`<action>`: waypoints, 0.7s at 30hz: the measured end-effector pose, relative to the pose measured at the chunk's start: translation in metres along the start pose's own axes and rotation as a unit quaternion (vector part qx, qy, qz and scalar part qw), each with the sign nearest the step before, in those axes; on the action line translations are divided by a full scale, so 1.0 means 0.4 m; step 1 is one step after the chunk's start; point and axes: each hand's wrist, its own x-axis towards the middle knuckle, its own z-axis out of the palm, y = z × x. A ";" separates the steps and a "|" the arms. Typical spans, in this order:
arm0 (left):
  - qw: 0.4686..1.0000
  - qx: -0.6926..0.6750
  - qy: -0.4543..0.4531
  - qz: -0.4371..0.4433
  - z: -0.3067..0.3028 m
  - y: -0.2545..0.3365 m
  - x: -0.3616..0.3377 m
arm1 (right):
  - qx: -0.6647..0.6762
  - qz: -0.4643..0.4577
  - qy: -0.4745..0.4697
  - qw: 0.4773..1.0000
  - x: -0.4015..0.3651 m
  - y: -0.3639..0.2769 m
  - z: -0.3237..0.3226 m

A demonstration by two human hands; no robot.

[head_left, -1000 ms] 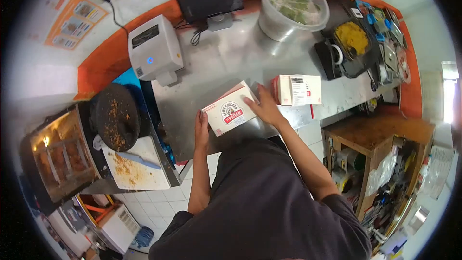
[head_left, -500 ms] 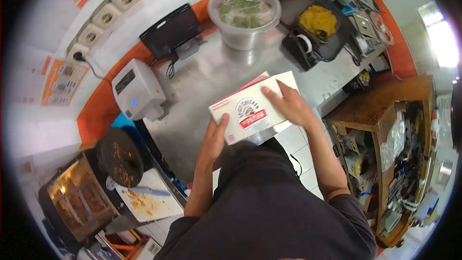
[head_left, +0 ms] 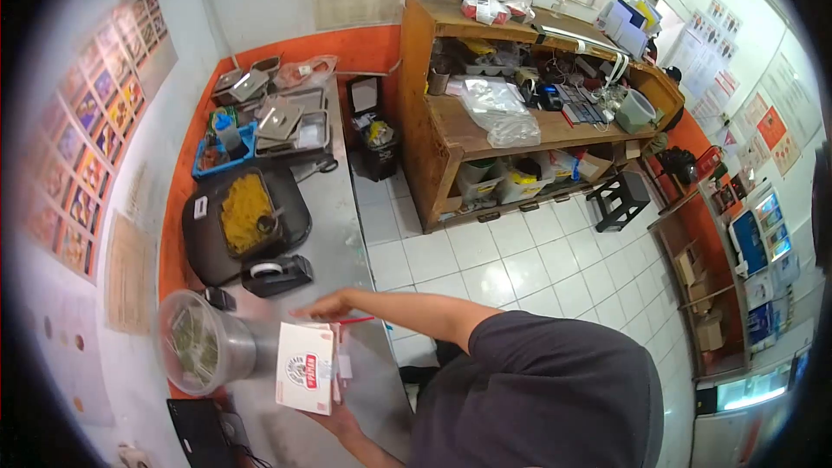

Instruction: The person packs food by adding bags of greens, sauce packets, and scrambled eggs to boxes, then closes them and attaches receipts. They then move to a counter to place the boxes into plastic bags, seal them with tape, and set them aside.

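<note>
My left hand (head_left: 334, 420) grips a white cardboard food box (head_left: 303, 368) along its near edge. The box has a round black logo and a red label on its face. White and pinkish flaps show along its right side, and the fingers under it are hidden. Just beyond the box's far edge is my right hand (head_left: 325, 304), its fingers stretched to the left and partly blurred. A black tape dispenser (head_left: 282, 276) with a pale roll stands beyond that hand. To the left of the box is a clear plastic tub (head_left: 238, 354) with green contents.
The steel counter (head_left: 347, 251) carries a pan of yellow food (head_left: 247, 208), scissors (head_left: 319, 168), a blue tray (head_left: 224, 156) and metal containers (head_left: 279, 117). A wooden shelf (head_left: 433, 156) stands across the tiled floor (head_left: 485, 282), with a black stool (head_left: 620, 201) beside it.
My view has swung to the right, bringing the shelf and floor into sight. My right hand has come off the box face and now reaches past its far edge; the left still holds the box.
</note>
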 end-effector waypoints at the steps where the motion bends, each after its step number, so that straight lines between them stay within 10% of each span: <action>1: 1.000 0.003 -0.007 0.006 -0.041 -0.027 0.029 | 0.033 0.020 -0.053 0.998 0.027 0.002 0.007; 14: 0.969 0.215 0.031 0.116 0.125 -0.033 -0.035 | 0.129 -0.116 -0.086 0.981 -0.012 0.008 0.070; 21: 0.972 0.231 -0.036 0.014 0.384 -0.102 -0.069 | 0.168 -0.118 -0.049 0.977 -0.536 -0.025 -0.040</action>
